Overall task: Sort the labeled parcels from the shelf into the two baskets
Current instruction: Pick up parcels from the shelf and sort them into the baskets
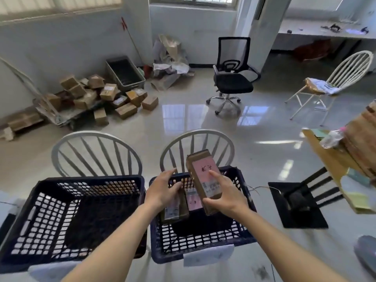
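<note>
Two dark blue lattice baskets stand side by side on white chairs. The left basket (40, 202) holds nothing I can see. Over the right basket (240, 235) my right hand (223, 196) grips a brown cardboard parcel (201, 169) with a pink handwritten label, tilted upright above the rim. My left hand (162, 190) reaches into the same basket and holds a second labeled parcel (173, 210) that lies inside. A third parcel (192, 198) with a pink label lies between them on the basket floor.
White spindle-back chairs (95, 151) rise behind the baskets. A wooden shelf (333, 159) with cardboard and a plastic bottle stands at the right. A black office chair (234, 78), another white chair and a pile of boxes (101, 96) on a trolley sit farther off.
</note>
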